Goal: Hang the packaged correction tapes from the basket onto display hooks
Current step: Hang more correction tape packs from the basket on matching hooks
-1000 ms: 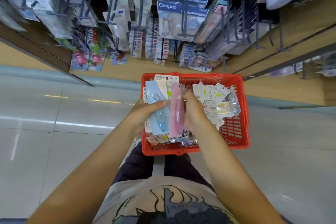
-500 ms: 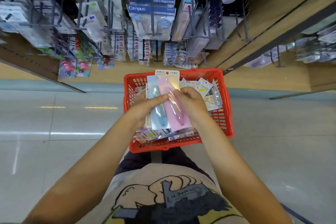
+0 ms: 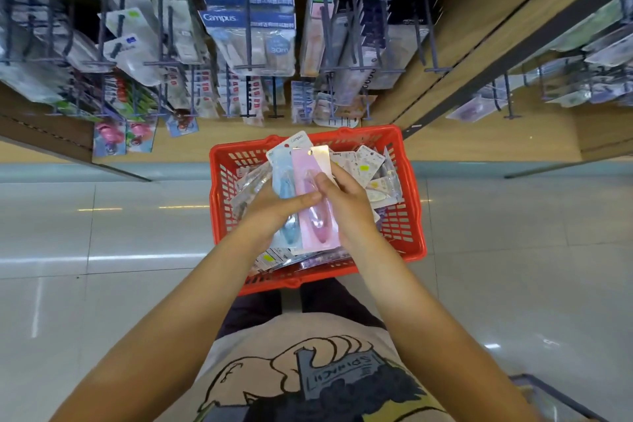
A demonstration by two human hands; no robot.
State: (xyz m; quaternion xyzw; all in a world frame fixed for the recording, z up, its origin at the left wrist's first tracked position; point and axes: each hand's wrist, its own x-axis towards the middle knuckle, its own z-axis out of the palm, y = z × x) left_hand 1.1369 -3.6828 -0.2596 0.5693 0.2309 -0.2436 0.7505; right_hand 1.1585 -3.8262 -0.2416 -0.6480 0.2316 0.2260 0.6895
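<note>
A red plastic basket [image 3: 407,223] stands on the floor under my hands, filled with several packaged correction tapes [image 3: 371,175]. Above it I hold a fanned stack: a blue correction tape pack [image 3: 284,181] on the left and a pink correction tape pack [image 3: 317,226] beside it, with more cards behind. My left hand [image 3: 274,209] grips the stack from the left, thumb across the front. My right hand [image 3: 346,205] pinches the pink pack from the right. Display hooks [image 3: 248,67] stick out of the shelf wall above.
The shelf wall ahead carries many hanging stationery packs, among them blue Campus packs [image 3: 246,17] and pink items [image 3: 109,137] low on the left. A wooden shelf unit [image 3: 496,55] runs to the right. Glossy floor tiles [image 3: 102,250] lie on both sides of the basket.
The pink pack turned from edge-on to flat and now lies next to the blue one in the fan. Both hands stayed over the basket. The view tilted toward the shelves.
</note>
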